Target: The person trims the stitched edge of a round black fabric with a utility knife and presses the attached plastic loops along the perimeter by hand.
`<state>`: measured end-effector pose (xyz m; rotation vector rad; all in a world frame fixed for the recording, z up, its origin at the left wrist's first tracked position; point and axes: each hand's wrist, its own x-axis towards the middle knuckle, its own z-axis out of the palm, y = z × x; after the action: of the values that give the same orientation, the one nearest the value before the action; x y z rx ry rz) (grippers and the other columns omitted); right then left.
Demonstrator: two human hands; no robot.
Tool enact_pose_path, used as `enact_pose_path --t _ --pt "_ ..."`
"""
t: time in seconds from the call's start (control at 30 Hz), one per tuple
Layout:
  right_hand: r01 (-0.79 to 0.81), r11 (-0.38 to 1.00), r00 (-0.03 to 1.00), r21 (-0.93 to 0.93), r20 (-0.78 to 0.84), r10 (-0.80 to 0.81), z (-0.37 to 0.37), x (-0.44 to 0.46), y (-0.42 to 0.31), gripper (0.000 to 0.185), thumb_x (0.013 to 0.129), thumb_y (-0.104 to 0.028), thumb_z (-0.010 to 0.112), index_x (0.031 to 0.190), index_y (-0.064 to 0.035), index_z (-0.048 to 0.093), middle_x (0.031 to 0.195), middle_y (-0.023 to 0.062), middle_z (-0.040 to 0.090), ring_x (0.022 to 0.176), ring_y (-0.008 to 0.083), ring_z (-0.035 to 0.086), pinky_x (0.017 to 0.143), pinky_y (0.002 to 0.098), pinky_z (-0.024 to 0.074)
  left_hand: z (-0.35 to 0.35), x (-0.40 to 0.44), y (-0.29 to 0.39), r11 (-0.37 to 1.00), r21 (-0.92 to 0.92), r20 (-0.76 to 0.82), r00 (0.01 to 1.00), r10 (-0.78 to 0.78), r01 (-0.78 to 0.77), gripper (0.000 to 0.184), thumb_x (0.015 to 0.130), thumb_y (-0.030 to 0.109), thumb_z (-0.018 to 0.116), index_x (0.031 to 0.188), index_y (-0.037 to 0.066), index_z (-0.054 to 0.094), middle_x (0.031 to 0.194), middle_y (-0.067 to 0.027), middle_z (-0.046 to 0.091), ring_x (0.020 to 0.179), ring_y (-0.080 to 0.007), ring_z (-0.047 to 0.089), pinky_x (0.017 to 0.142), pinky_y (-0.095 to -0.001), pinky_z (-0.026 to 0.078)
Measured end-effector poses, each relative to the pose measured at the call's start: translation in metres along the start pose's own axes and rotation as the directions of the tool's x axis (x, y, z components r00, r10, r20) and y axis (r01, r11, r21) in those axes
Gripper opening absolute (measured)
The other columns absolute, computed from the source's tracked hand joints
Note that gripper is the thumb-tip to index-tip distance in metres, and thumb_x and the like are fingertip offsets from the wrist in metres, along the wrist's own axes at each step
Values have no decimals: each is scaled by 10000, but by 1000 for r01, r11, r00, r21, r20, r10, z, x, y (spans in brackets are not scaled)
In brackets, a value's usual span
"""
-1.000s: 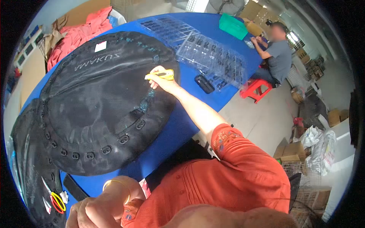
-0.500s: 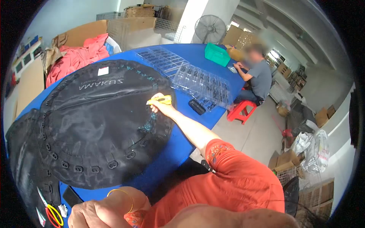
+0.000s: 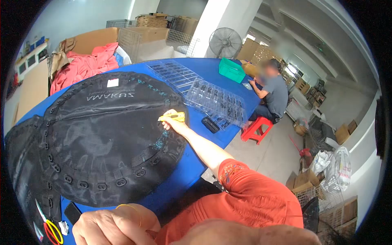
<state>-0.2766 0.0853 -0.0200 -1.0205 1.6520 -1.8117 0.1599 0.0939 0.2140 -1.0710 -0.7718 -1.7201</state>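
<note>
Head: right grip (image 3: 177,125) clamps yellow cutter (image 3: 177,116), left grip (image 3: 109,228) unclear; tray (image 3: 192,100) holds black pieces (image 3: 217,93).

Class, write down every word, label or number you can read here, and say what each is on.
"ZUKAMA", seemingly upside down: black round mat.
Smaller lettering beside it: too small to read surely.
White label on the mat: no print legible.
Plastic bag at right: red marking, too blurred to read.
</note>
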Motion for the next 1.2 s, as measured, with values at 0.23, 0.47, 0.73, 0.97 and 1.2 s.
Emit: enact_pose_path --t 0.23,0.47,0.73,0.97,1.2 --pt "-27 999 1000 -18 -16 26 4 -4 -10 211 951 -151 694 1050 -50 537 747 64 659 578 128 649 491 245 536 -20 -3 1 997 34 60 995 -75 73 295 832 2 603 584 143 531 606 36 510 462 -122 422 549 -313 410" --pt "10 1000 1000 7 -2 -10 2 -4 -5 235 966 -168 700 1079 -49 532 765 73 670 585 127 647 505 259 547 -25 -23 -13 999 -4 -41 998 -45 45 295 844 15 599 587 140 526 610 28 512 463 -129 428 543 -318 415" --pt "7 1000 1000 4 -13 -7 3 -5 -4 281 954 -203 714 1088 -50 521 744 68 652 558 125 640 485 246 533 -30 -20 -30 1000 1 -17 1000 -17 17 297 857 29 595 590 137 520 614 18 514 464 -136 435 536 -325 421" --pt "-10 999 1000 31 11 9 0 -3 -4 271 962 -190 707 1089 -51 512 773 74 671 573 127 648 495 252 540 -27 -23 -49 1000 3 -40 999 -9 10 300 869 42 591 593 134 515 617 10 516 465 -142 441 531 -331 426" --pt "4 999 1000 45 14 -5 3 -6 -10 253 971 -188 695 1080 -41 521 779 67 676 590 126 653 512 248 546 -27 -23 -58 999 19 -50 998 -25 26 304 880 55 587 597 130 510 620 2 519 466 -149 447 525 -336 431"
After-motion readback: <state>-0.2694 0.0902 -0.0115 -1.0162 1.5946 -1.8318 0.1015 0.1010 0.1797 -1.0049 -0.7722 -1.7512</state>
